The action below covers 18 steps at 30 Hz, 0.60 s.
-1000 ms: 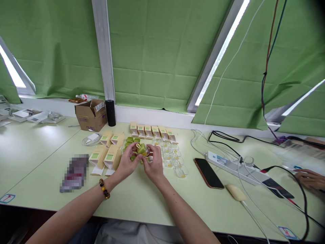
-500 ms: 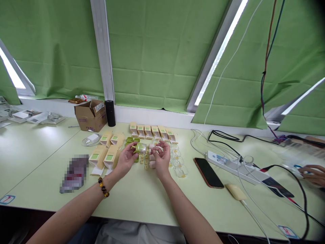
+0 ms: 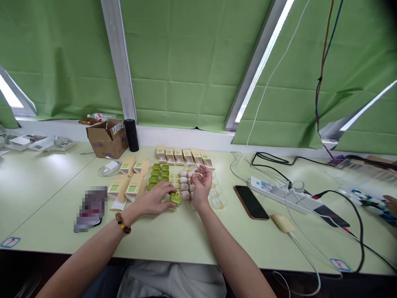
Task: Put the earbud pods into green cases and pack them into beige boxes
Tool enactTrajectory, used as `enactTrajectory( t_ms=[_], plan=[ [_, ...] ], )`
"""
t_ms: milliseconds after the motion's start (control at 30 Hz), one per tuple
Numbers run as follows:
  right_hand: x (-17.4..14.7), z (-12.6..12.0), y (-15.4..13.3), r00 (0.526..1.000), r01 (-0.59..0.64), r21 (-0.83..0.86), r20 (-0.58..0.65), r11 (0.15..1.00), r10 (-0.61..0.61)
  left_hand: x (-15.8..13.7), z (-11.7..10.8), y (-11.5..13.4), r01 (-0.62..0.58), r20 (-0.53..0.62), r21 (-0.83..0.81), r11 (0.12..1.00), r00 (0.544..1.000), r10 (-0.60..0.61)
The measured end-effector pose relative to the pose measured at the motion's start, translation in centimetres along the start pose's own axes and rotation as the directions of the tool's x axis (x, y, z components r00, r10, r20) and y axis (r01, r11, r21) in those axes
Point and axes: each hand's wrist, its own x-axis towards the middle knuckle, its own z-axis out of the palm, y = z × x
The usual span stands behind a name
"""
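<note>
Green lid [image 3: 175, 198], sideways before, faces up in the left grip [image 3: 159, 198].

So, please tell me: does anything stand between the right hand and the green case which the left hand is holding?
Pale pink blocks lie on the table between the right hand and the green case in the left hand. They look low; nothing visible rises above them to block the way.
</note>
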Motion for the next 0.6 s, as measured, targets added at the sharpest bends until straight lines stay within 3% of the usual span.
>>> enactTrajectory(
  t_ms=[233,600],
  plan=[
    [-0.1,0.0,0.4,0.997,0.045,-0.012,0.060,0.999,-0.045,0.0,0.1,0.5,-0.017,0.099,0.107,0.994,0.995,0.007],
    [-0.6,0.2,0.0,0.991,0.079,-0.045,0.108,0.996,-0.073,0.2,-0.5,1.8,0.030,0.249,0.244,0.969,0.964,-0.093]
  ],
)
